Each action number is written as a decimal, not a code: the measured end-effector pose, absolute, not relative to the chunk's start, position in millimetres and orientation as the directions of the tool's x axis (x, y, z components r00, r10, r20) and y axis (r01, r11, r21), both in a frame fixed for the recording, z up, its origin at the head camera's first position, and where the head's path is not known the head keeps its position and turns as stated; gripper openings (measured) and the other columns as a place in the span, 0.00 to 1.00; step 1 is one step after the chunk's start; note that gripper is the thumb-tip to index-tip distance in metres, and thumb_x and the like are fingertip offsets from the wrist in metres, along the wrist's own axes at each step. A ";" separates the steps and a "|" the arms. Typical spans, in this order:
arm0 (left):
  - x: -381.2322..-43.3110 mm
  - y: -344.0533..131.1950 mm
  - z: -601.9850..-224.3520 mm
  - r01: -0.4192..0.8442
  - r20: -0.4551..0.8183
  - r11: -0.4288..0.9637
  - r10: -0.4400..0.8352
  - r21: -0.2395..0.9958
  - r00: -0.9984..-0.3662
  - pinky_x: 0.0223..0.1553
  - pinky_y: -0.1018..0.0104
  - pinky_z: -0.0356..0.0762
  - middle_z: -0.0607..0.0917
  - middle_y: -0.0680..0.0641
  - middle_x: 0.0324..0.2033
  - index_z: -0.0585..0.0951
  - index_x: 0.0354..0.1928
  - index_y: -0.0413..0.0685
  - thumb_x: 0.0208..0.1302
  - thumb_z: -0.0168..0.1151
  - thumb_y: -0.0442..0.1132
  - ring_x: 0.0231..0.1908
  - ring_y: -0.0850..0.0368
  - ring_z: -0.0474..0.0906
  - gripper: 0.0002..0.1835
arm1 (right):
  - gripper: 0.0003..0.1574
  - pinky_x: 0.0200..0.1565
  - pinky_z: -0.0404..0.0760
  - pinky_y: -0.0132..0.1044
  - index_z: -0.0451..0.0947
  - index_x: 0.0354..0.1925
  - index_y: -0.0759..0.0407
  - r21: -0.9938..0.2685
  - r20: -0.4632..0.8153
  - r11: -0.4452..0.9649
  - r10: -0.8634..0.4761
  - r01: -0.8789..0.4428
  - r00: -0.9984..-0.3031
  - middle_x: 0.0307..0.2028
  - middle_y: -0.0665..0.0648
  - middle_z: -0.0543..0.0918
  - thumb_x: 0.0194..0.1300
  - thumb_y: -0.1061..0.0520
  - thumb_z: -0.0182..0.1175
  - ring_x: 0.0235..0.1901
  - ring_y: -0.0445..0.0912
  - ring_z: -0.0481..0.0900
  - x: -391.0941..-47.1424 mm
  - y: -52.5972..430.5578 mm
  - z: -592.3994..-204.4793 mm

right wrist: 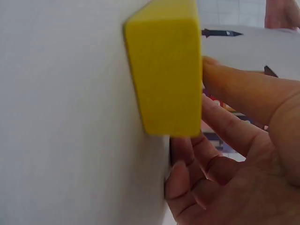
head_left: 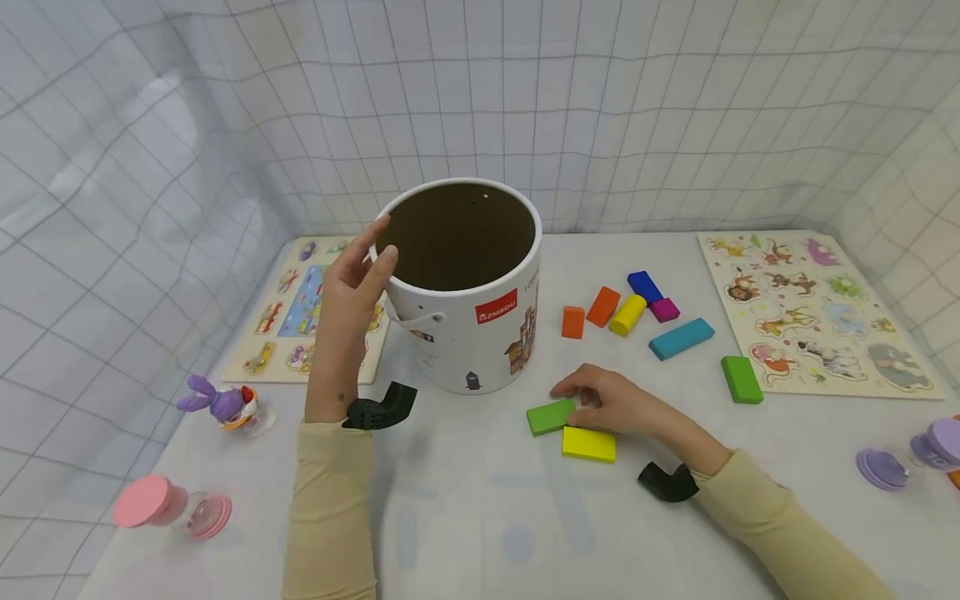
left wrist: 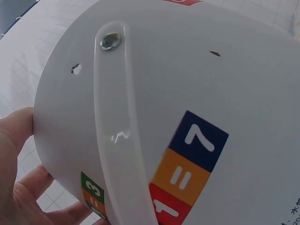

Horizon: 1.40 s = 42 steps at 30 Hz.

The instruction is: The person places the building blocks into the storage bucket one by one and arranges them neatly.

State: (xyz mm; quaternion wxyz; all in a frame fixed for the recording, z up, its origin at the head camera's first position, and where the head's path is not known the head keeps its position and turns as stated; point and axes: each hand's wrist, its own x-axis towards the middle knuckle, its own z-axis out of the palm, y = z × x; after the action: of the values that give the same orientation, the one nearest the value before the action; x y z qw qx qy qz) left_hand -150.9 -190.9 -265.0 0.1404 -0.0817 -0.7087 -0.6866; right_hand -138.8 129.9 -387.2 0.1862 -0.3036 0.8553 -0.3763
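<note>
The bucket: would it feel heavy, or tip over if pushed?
The bucket is probably light for its size: its rim looks thin and no contents show inside. It may tip if pushed near the top, since it looks tall and narrower toward the base. Its handle, pinned by a rivet, would likely swing.

White bucket (head_left: 457, 333) walls off the middle; its mouth is enterable from above, left hand (head_left: 356, 279) crowding the left rim. Surface (head_left: 480, 500) passable between forearms (head_left: 330, 508). Yellow rectangular block (head_left: 588, 446) obstructs near side of right hand (head_left: 617, 402). Room behind bucket: hidden, can't confirm.
</note>
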 end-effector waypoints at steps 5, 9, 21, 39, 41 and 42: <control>-146.8 -189.2 -260.1 0.298 0.301 0.048 -0.077 0.953 -0.950 0.62 0.56 0.51 0.62 0.55 0.62 0.68 0.60 0.56 0.59 0.57 0.45 0.64 0.59 0.49 0.26 | 0.15 0.39 0.72 0.34 0.77 0.44 0.50 -0.687 -0.102 0.594 -0.649 -0.418 -0.754 0.36 0.47 0.71 0.55 0.55 0.62 0.36 0.43 0.67 -134.7 123.7 -383.9; -142.5 -184.8 -254.8 0.280 0.282 0.032 -0.070 0.959 -0.957 0.61 0.53 0.54 0.61 0.55 0.63 0.67 0.61 0.54 0.60 0.56 0.45 0.64 0.55 0.49 0.26 | 0.16 0.39 0.72 0.35 0.77 0.43 0.49 -0.648 -0.096 0.625 -0.634 -0.435 -0.767 0.35 0.46 0.71 0.54 0.54 0.63 0.36 0.42 0.67 -133.1 129.9 -384.2; -151.0 -189.1 -264.5 0.298 0.301 0.048 -0.082 0.953 -0.950 0.62 0.54 0.53 0.62 0.56 0.62 0.69 0.60 0.57 0.59 0.58 0.45 0.64 0.58 0.51 0.25 | 0.18 0.37 0.76 0.33 0.74 0.44 0.56 -0.672 -0.045 0.641 -0.535 -0.371 -0.843 0.35 0.49 0.77 0.55 0.53 0.62 0.36 0.43 0.73 -144.9 181.9 -357.6; -151.1 -189.5 -264.5 0.306 0.309 0.048 -0.084 0.951 -0.947 0.61 0.55 0.54 0.63 0.56 0.61 0.70 0.59 0.57 0.59 0.58 0.46 0.63 0.59 0.52 0.25 | 0.22 0.51 0.71 0.38 0.69 0.53 0.58 -0.959 0.245 0.039 -0.393 -0.282 -0.886 0.48 0.59 0.72 0.59 0.57 0.57 0.45 0.49 0.76 -180.9 94.6 -222.6; -151.2 -189.4 -264.4 0.304 0.307 0.048 -0.085 0.951 -0.948 0.61 0.55 0.55 0.64 0.56 0.61 0.70 0.59 0.57 0.59 0.58 0.46 0.63 0.59 0.52 0.25 | 0.22 0.52 0.71 0.40 0.70 0.52 0.56 -0.957 0.210 0.097 -0.422 -0.275 -0.882 0.46 0.57 0.74 0.59 0.55 0.58 0.44 0.48 0.76 -189.4 81.0 -218.3; -151.2 -189.3 -264.2 0.304 0.308 0.050 -0.086 0.951 -0.948 0.61 0.55 0.55 0.64 0.56 0.61 0.70 0.59 0.57 0.58 0.58 0.46 0.63 0.60 0.53 0.25 | 0.21 0.52 0.70 0.41 0.70 0.52 0.56 -0.956 0.195 0.115 -0.434 -0.269 -0.879 0.45 0.57 0.75 0.59 0.55 0.58 0.44 0.48 0.76 -193.3 75.4 -216.5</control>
State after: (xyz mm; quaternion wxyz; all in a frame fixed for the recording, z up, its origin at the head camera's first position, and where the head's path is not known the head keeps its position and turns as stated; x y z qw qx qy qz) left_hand -151.2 -189.3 -264.2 0.1423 -0.0769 -0.7104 -0.6850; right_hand -193.3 75.4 -216.5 0.0663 -0.2363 0.7439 -0.6216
